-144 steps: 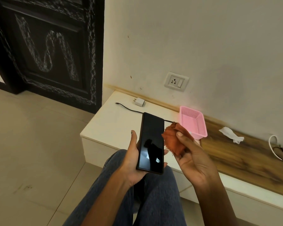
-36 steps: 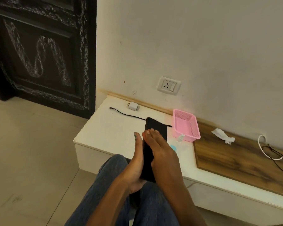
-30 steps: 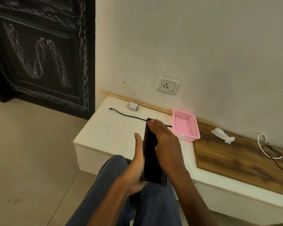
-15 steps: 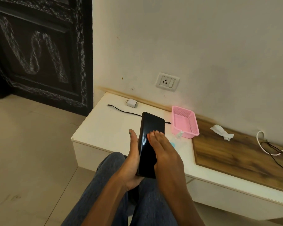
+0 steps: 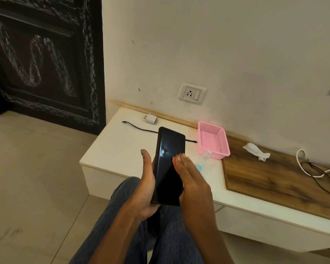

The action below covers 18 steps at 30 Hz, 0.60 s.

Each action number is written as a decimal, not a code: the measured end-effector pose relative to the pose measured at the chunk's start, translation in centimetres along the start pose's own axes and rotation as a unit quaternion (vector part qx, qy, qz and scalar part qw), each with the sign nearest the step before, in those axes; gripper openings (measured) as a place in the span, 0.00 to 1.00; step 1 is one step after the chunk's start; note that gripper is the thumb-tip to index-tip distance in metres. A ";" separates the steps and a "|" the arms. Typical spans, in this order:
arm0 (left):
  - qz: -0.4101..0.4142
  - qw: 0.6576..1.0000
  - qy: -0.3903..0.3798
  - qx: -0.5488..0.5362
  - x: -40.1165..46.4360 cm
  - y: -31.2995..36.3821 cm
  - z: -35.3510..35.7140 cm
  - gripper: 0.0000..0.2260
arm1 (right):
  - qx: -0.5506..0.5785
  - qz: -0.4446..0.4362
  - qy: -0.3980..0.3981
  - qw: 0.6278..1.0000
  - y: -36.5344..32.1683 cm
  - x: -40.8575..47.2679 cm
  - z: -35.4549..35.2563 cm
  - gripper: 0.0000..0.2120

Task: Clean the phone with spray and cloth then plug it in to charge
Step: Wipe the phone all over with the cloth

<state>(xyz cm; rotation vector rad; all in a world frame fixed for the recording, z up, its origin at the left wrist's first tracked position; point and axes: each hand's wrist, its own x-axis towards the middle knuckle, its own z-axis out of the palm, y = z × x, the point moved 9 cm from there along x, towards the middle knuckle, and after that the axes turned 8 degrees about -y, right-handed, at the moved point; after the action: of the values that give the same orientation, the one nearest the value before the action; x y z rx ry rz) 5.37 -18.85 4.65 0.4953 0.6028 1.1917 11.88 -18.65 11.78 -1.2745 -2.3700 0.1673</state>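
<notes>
My left hand (image 5: 145, 187) grips a black phone (image 5: 168, 149) from its left edge, screen up, above my knees. My right hand (image 5: 192, 183) lies flat on the screen's right half, fingers together. The orange cloth is hidden under it; only a reddish tinge shows along the fingers. A small clear spray bottle (image 5: 206, 156) lies on the white bench (image 5: 118, 149) just right of the phone. A white charger adapter (image 5: 151, 119) and a black cable (image 5: 139, 127) lie behind the phone. The wall socket (image 5: 192, 93) is above them.
A pink basket (image 5: 223, 143) stands against the wall right of the phone. A crumpled white tissue (image 5: 255, 151) and loose white and black cables (image 5: 311, 168) lie on the wooden top (image 5: 274, 178) further right. A dark door (image 5: 42, 60) is at the left.
My right hand slid up to the phone's top edge, then back down to mid-screen. Earlier it held the orange cloth in plain view beside the phone.
</notes>
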 end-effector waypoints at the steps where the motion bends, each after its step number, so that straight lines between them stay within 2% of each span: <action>1: -0.005 1.000 0.003 0.000 0.1 -0.1 -0.2 0.41 | -0.003 -0.007 -0.005 1.000 -0.2 -0.9 0.2 0.39; 4: -0.017 0.999 0.020 0.019 0.0 -0.2 -0.2 0.40 | -0.028 -0.010 -0.006 1.000 -0.3 -1.5 -0.1 0.35; 9: -0.027 0.999 0.025 0.023 -0.1 -0.2 0.5 0.36 | -0.026 0.025 0.003 0.999 0.7 1.7 -1.3 0.40; 13: -0.024 0.999 0.022 0.016 -0.1 -0.2 0.5 0.35 | -0.005 0.049 0.013 0.999 1.8 4.7 -1.7 0.38; 18: -0.014 0.999 0.046 0.006 0.0 -0.1 -0.5 0.32 | 0.016 0.023 0.011 1.000 1.3 4.0 -1.1 0.39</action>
<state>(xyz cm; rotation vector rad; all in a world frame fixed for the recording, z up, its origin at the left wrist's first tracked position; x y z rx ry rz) 5.14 -18.90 4.22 0.4415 0.6939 1.1893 11.45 -14.73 13.61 -1.3110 -2.3109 0.2037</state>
